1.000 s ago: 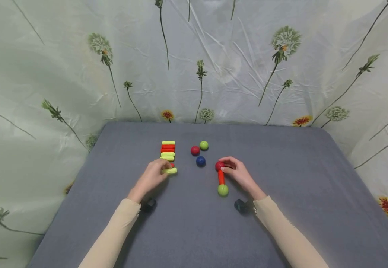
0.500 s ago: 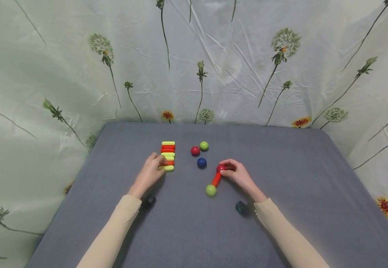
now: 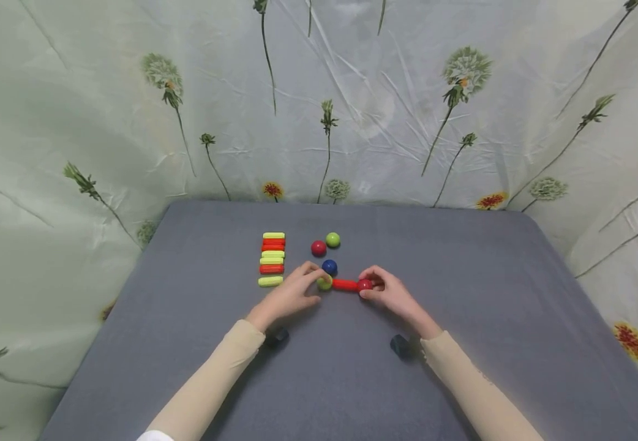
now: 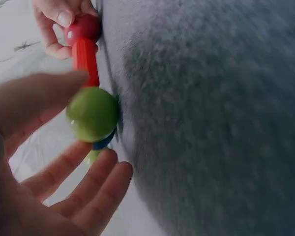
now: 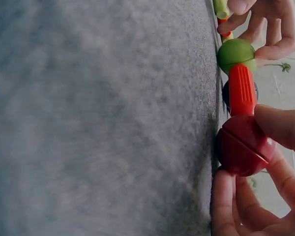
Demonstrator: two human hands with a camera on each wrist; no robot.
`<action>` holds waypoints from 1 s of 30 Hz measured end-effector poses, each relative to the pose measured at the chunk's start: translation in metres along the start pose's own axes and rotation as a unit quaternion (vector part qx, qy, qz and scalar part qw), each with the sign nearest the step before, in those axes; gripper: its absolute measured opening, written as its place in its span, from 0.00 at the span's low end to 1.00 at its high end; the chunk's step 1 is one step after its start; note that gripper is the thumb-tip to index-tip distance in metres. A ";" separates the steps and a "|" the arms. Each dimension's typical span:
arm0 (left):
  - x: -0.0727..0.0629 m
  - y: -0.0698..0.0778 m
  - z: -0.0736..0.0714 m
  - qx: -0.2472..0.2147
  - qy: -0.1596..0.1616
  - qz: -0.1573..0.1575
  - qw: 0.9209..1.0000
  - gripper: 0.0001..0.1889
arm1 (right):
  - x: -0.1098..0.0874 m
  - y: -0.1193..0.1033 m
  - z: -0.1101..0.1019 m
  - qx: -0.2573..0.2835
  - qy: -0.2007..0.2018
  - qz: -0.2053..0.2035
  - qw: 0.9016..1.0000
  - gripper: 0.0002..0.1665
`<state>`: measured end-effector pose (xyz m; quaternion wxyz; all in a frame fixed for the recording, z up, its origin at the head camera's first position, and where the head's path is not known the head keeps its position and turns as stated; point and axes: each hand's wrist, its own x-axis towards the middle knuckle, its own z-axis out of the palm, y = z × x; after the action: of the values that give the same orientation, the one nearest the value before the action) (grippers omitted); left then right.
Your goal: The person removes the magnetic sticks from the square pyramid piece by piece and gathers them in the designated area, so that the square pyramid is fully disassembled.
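A red ridged rod [image 3: 345, 285] joins a dark red ball [image 5: 243, 146] to a green ball [image 4: 92, 114], and the piece lies crosswise on the table. My right hand [image 3: 390, 293] holds the red ball between thumb and fingers. At the other end, my left hand [image 3: 292, 293] reaches round the green ball with its thumb and fingers spread apart. In the right wrist view a left fingertip is right at the green ball while the thumb stands away from it. Just behind the green ball sits a blue ball [image 3: 329, 267].
Several yellow and red rods lie in a column at left, with one yellow rod [image 3: 270, 282] nearest. A loose red ball [image 3: 318, 248] and a loose green ball [image 3: 332, 239] stand farther back. A flowered curtain [image 3: 385, 122] hangs behind the grey table [image 3: 462, 257].
The joined piece has swung from pointing toward me to lying crosswise, its green end now at left. My left hand has left the rod column, moving right to the green ball.
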<state>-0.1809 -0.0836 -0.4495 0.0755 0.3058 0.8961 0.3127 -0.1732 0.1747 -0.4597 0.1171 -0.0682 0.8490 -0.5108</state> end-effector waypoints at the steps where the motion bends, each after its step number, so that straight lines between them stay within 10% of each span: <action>1: 0.002 0.000 0.002 0.010 0.001 0.001 1.000 0.19 | 0.000 0.001 -0.001 0.005 -0.009 -0.010 1.000 0.16; 18: 0.010 0.004 0.003 0.082 -0.040 0.009 0.996 0.18 | -0.003 0.004 -0.006 0.019 -0.065 -0.026 0.997 0.17; 30: 0.030 -0.022 -0.015 -0.095 0.127 -0.089 0.983 0.14 | -0.002 0.005 -0.007 0.020 -0.063 -0.009 0.998 0.18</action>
<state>-0.2208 -0.0866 -0.4493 0.0174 0.1740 0.8884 0.4245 -0.1735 0.1836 -0.4605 0.1673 -0.1054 0.8291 -0.5229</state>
